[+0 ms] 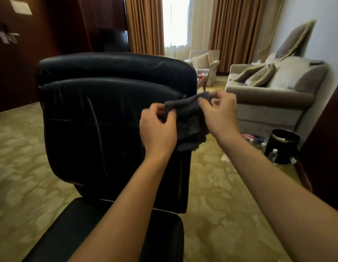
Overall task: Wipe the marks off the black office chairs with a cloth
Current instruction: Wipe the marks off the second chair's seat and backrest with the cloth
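A black leather office chair (92, 118) faces me, its backrest streaked with pale marks and its seat at the bottom of the view. In front of the backrest's right edge I hold a dark grey cloth (189, 121) between both hands. My left hand (157, 131) pinches its left top corner. My right hand (219, 112) pinches the right top corner, and the rest of the cloth hangs down between them. The cloth is in the air and does not press on the chair.
A beige sofa (268, 99) with cushions stands at the right, an armchair (204, 63) by the curtained window behind. A black waste bin (283, 146) and small bottles sit on the patterned carpet at the right. Dark wood panels line the left wall.
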Demonstrator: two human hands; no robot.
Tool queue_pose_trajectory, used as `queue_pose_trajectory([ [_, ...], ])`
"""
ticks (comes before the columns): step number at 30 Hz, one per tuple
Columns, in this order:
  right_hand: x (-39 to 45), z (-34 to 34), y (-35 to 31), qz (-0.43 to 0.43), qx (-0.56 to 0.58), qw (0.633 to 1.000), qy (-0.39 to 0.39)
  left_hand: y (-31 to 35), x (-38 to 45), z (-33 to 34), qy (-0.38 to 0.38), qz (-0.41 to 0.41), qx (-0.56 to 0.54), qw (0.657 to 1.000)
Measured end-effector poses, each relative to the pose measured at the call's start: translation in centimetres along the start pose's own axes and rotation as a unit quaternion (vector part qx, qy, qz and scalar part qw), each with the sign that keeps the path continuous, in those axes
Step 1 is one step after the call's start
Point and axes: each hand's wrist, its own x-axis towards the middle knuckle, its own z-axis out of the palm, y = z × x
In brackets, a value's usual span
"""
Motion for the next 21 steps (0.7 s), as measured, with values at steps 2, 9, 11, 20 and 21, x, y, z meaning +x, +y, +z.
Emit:
queue_pose_trajectory([
  [2, 2.6, 0.4, -1.7, -0.016, 0.003, 1.0, -0.003, 1.6, 3.0, -0.1, -0.001, 0.04, 0.011, 0.999],
  [9, 6.9, 1.1, -4.7, -0.042, -0.024, 0.997, 0.053, 5.7, 10.0, 0.3, -0.014, 0.075, 0.039, 0.996],
  [11, 7.2, 0.9, -4.6, -0.057, -0.016, 0.993, 0.105, 6.8, 10.8, 1.3, -0.032, 0.096, 0.02, 0.995],
  [20, 7.4, 3.3, -2.4, -0.17, -0.134, 0.976, -0.004, 4.7, 13.6, 1.9, -0.055, 0.09, 0.031, 0.994],
  [21, 7.4, 3.5, -2.4, -0.182, -0.135, 0.974, 0.005, 4.7, 13.5, 1.8, -0.059, 0.102, 0.033, 0.993],
])
